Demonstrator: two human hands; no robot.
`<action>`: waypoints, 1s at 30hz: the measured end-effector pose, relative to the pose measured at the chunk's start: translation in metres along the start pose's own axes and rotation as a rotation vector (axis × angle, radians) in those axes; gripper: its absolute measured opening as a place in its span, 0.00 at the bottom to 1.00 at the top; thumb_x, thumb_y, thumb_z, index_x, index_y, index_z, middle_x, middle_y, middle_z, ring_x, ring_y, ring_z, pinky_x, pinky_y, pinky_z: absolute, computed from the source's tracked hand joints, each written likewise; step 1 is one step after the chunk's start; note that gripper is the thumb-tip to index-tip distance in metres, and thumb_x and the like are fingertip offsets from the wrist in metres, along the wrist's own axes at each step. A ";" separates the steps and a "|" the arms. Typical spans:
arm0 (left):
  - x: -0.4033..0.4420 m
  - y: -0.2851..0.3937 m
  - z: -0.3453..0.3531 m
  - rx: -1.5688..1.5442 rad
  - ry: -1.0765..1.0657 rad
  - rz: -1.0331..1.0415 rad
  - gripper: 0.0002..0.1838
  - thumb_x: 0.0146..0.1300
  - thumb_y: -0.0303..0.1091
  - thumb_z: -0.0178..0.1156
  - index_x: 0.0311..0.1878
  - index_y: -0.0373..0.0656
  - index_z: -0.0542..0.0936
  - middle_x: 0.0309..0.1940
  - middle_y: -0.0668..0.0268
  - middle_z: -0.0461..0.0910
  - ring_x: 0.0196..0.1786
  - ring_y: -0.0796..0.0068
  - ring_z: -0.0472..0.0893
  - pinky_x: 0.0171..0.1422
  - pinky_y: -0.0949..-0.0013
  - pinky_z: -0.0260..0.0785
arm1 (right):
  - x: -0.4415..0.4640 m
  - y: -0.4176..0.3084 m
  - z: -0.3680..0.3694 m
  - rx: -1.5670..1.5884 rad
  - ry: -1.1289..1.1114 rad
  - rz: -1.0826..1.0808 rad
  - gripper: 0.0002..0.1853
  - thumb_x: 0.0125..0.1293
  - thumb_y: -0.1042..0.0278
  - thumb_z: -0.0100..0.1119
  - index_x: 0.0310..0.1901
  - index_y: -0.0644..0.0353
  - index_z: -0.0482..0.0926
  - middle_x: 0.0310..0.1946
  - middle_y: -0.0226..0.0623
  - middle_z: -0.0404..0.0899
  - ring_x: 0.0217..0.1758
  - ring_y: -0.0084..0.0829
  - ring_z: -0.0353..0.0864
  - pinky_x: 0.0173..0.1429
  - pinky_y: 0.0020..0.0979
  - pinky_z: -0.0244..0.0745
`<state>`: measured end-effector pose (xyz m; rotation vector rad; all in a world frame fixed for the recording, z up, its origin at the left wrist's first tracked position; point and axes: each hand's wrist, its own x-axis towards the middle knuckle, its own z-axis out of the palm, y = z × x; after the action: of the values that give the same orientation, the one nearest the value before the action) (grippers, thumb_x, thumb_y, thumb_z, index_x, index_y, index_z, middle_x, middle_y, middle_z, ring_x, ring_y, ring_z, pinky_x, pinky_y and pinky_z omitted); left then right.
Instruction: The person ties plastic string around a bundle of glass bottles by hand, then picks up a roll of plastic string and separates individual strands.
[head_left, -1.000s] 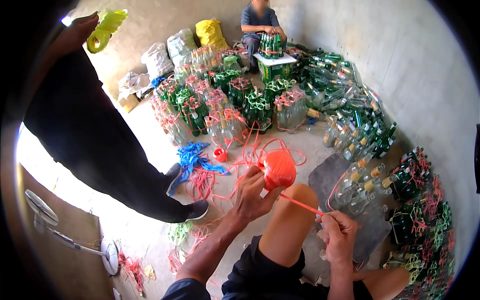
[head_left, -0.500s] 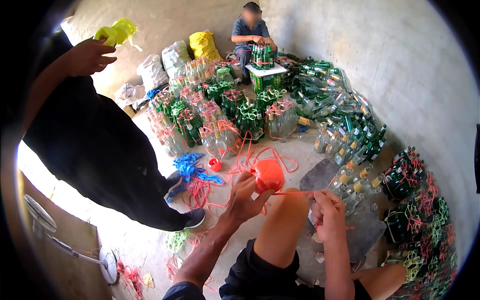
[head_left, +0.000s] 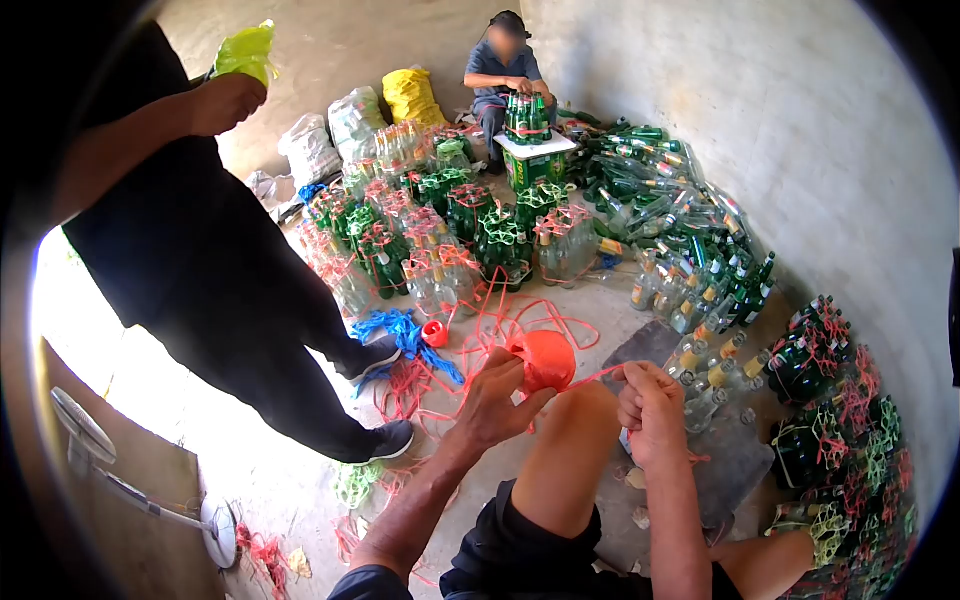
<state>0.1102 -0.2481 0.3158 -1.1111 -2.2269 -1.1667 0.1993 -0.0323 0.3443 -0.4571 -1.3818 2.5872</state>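
Note:
A roll of red plastic twine [head_left: 546, 360] is held above my knee by my left hand [head_left: 497, 402], whose fingers wrap its near left side. My right hand [head_left: 650, 408] is closed on the strand of red twine [head_left: 597, 376] that runs across from the roll. The strand passes over the knee, between the two hands. Just past my right hand, loose clear bottles [head_left: 705, 400] with gold labels stand on a dark slab [head_left: 728, 468].
Tied bundles of bottles [head_left: 505, 240] fill the middle floor. Loose green bottles [head_left: 660, 190] pile along the wall. A standing person [head_left: 230, 290] holds yellow-green plastic [head_left: 245, 52]; a seated person [head_left: 503, 80] handles bottles on a crate [head_left: 535, 165]. Blue strips [head_left: 400, 328] and a fan [head_left: 218, 530] lie left.
The twine between my hands has gone from nearly level to slanting up toward my right hand. The standing person has shifted right and lowered the arm with the yellow-green plastic.

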 end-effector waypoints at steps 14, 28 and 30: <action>0.009 -0.010 -0.002 -0.127 0.003 -0.198 0.12 0.56 0.35 0.74 0.37 0.37 0.84 0.34 0.59 0.81 0.42 0.59 0.76 0.44 0.59 0.70 | 0.011 -0.010 0.007 -0.005 -0.084 0.043 0.10 0.74 0.65 0.58 0.35 0.60 0.81 0.18 0.16 0.62 0.17 0.10 0.56 0.21 0.20 0.50; 0.017 -0.063 0.002 -0.306 0.011 -0.535 0.17 0.62 0.41 0.71 0.43 0.36 0.85 0.28 0.67 0.82 0.31 0.81 0.76 0.36 0.67 0.70 | -0.028 -0.014 -0.019 -0.069 -0.064 0.035 0.10 0.76 0.63 0.57 0.40 0.62 0.80 0.21 0.21 0.67 0.18 0.13 0.61 0.20 0.20 0.54; 0.018 -0.066 0.006 -0.342 0.053 -0.512 0.16 0.62 0.40 0.71 0.43 0.36 0.85 0.27 0.70 0.82 0.31 0.83 0.76 0.35 0.69 0.70 | -0.037 -0.013 -0.029 -0.054 -0.045 0.031 0.10 0.75 0.64 0.58 0.41 0.62 0.81 0.21 0.22 0.69 0.17 0.13 0.63 0.19 0.20 0.56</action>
<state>0.0475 -0.2574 0.2908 -0.6131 -2.4021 -1.8129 0.2440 -0.0136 0.3468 -0.4345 -1.4738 2.6049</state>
